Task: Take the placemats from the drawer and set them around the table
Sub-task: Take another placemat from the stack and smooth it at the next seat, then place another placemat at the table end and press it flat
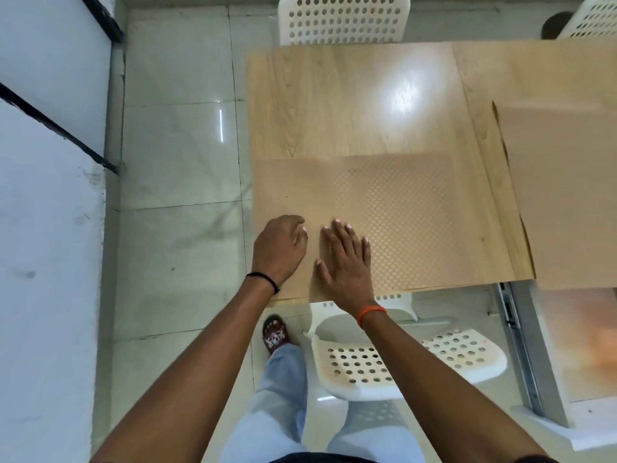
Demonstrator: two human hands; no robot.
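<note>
A pale tiled floor (173, 155) runs beside a light wood counter (350, 105), seen from above. On the counter's near left corner lies a tan placemat (400, 208) with a fine checkered weave, flat on the wood, its near edge along the counter's near edge. The right hand (347, 262) rests palm down on the near left part of this placemat, fingers straight and spread apart, holding nothing. The left hand (278, 248) sits just beside it at the placemat's left margin, knuckles up and fingers curled under; whether they pinch the mat's edge cannot be told. The two hands are close but not touching. A black band (263, 280) circles the left wrist and an orange band (370, 314) the right.

To the right, a second placemat (561, 195), plain and tan, covers the counter's right side and runs out of view; its near edge overhangs the counter. Below it, at the right edge, an open drawer (581, 345) with a metal slide rail (517, 345) shows a blurred pale interior.

A white perforated chair (400, 359) stands tucked under the near edge, beneath the right forearm. Another white perforated chair (344, 21) stands at the far side, and part of a third (594, 21) shows at the top right. A foot in a dark patterned sandal (275, 334) stands on the floor near the counter's corner
</note>
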